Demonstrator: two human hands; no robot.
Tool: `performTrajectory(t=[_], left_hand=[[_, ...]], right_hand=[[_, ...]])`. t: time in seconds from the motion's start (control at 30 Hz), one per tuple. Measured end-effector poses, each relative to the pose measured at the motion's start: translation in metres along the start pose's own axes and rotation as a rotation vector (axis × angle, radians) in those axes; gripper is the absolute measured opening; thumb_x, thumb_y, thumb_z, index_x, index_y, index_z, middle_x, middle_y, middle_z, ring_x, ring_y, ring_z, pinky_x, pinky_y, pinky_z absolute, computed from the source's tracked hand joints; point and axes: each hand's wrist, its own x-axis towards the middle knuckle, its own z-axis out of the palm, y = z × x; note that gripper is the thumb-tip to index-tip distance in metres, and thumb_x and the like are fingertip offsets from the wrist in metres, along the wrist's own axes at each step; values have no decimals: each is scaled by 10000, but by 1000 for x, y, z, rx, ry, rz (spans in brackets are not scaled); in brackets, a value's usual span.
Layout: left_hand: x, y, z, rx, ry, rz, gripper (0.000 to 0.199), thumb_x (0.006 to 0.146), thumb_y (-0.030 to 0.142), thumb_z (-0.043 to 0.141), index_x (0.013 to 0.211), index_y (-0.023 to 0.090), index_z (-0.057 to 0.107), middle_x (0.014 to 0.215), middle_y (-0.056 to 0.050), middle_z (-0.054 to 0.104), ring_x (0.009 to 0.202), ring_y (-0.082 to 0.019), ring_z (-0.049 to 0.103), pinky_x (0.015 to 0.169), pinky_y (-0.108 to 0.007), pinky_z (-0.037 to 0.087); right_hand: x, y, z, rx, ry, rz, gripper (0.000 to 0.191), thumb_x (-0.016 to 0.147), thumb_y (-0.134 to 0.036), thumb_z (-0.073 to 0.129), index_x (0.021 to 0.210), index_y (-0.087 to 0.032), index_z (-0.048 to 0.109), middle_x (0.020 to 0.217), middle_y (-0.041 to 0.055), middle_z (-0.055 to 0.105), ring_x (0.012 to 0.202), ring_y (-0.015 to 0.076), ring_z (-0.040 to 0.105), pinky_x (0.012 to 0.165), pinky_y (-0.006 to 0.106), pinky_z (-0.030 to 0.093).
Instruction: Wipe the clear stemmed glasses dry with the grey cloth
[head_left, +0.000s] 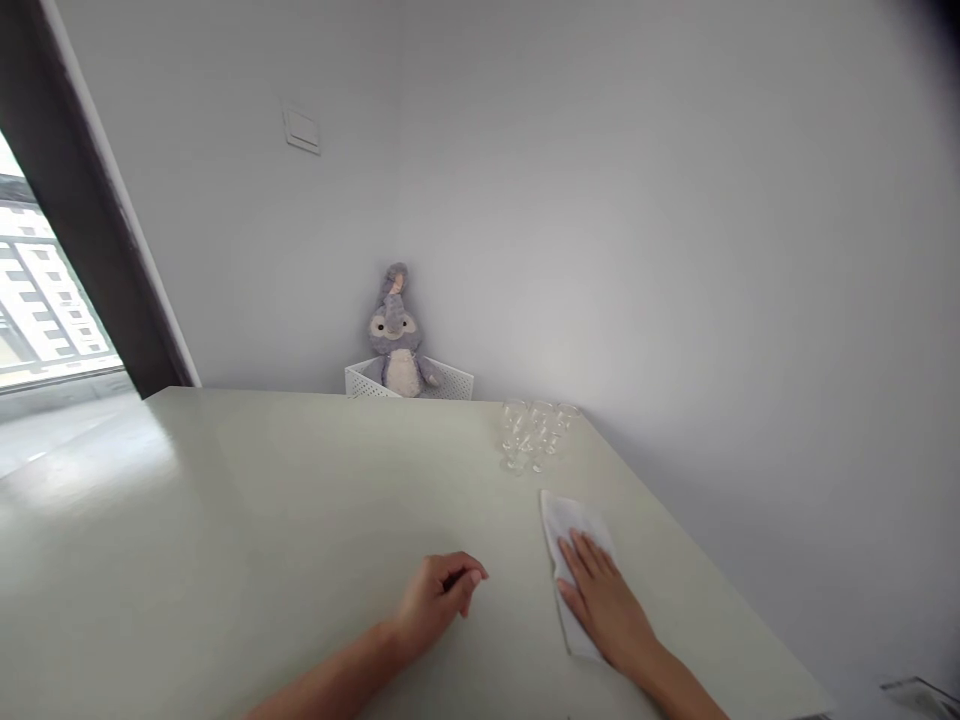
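Observation:
My right hand [604, 600] lies flat with its fingers spread on a folded white cloth [568, 515], near the right side of the pale table [300, 520]. To its left, my left hand [442, 600] is curled loosely over the table, thumb and fingertips close together, and nothing shows between them. Beyond the cloth, several clear stemmed glasses [536, 430] stand grouped near the table's far right corner.
Behind the table's far edge, a grey plush toy [401, 345] sits in a white perforated basket [454, 384] in the corner. Walls rise behind and at the right. A dark-framed window is at the left.

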Motion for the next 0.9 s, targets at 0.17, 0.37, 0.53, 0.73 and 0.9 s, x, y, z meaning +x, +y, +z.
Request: performTrajectory(t=[0.17,0.37,0.53,0.73,0.9], left_hand=[[7,-3,-16,98,265,21,299,802,368,407,793,162,623,557,5,543,501,-91,441,492,-201,329],[15,-9,-33,366,329,121,274,816,308,388,904,206,626,790,-21,625,697,-133,520,669,-255,413],[15,-15,-47,692,190,140,308,741,181,468,1013,247,597,1002,-20,591,946,-175,480,859,-315,366],[10,-18,-56,995,218,41,448,708,65,409,1093,253,539,911,-50,542,876,-184,477,789,-324,364],[11,-15,-58,1028,364,136,589,605,-66,347,1049,252,569,1068,-65,498,955,-203,446,792,-348,376]], right_hand=[[2,-82,-15,167,-50,-317,535,865,-413,315,1354,-224,206,1429,55,116,1301,247,98,1045,449,162],[13,-143,-41,333,-215,-582,592,838,-416,385,1356,-194,202,1433,71,98,1305,256,58,1055,446,99],[29,-160,-51,674,-282,-836,421,765,-381,501,1163,-244,523,1295,28,437,1235,205,301,1041,369,174],[80,-117,-27,1260,120,38,258,746,-272,443,874,-179,647,820,44,656,737,158,598,717,296,460],[132,-68,-13,1490,365,523,440,623,-207,513,1062,-186,540,1169,83,522,653,124,600,588,248,481]])
